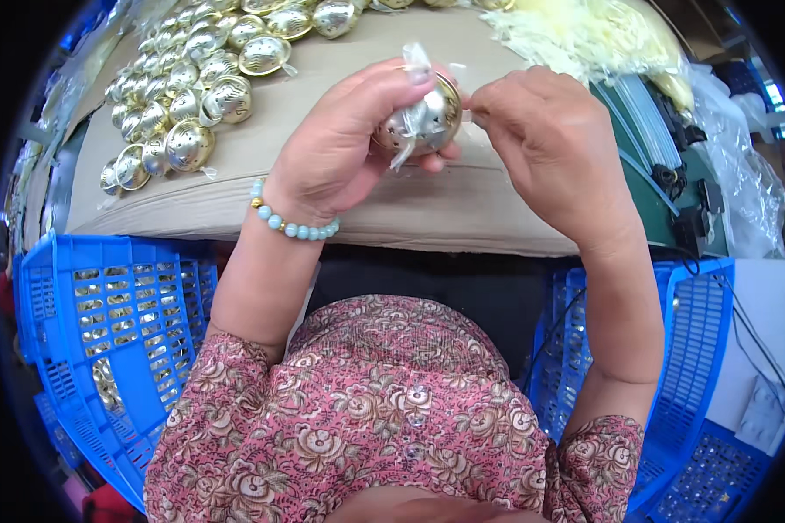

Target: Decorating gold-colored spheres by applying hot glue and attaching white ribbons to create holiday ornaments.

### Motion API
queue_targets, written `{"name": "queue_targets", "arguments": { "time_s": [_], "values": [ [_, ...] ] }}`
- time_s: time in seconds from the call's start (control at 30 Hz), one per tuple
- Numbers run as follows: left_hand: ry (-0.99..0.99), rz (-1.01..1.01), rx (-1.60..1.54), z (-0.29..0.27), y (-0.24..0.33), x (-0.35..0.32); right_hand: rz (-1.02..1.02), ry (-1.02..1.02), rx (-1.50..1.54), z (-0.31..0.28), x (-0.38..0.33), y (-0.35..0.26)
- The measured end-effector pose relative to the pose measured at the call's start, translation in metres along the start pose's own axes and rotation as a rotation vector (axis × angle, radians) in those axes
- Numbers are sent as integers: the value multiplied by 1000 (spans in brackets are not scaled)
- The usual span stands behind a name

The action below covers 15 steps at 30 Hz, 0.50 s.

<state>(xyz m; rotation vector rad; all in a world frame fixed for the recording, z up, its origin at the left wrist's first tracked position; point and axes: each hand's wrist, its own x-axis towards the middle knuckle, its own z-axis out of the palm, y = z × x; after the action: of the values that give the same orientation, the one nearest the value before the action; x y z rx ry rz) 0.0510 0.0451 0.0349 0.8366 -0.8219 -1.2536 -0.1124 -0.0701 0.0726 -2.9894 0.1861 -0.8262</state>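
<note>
My left hand [344, 131] is wrapped round a shiny gold metal ball [436, 118] with small cut-out shapes and a flared rim. Clear plastic strips [417, 65] stick to the ball and poke out above and below it. Close by on the right, my right hand [545, 144] is closed in a pinch, its fingertips beside the ball's rim. Whatever it pinches is too small to make out, perhaps a piece of clear film. Both hands are above the cardboard-covered table [488, 205].
Many similar gold balls [187, 144] lie at the back left. Pale yellow plastic bags [584, 39] heap at the back right, near clear strips [645, 122] and a black device [693, 218]. Blue crates stand left [126, 349] and right [693, 349] below the table edge.
</note>
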Motion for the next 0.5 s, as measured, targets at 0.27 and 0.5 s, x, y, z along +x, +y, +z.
{"name": "queue_targets", "arguments": {
  "time_s": [0.27, 0.5],
  "values": [
    [-21, -28, -355, 12, -14, 3, 610, 357, 982, 18, -52, -5],
    [16, -83, -448, 18, -23, 3, 381, 709, 1053, 48, -44, -13]
  ]
}}
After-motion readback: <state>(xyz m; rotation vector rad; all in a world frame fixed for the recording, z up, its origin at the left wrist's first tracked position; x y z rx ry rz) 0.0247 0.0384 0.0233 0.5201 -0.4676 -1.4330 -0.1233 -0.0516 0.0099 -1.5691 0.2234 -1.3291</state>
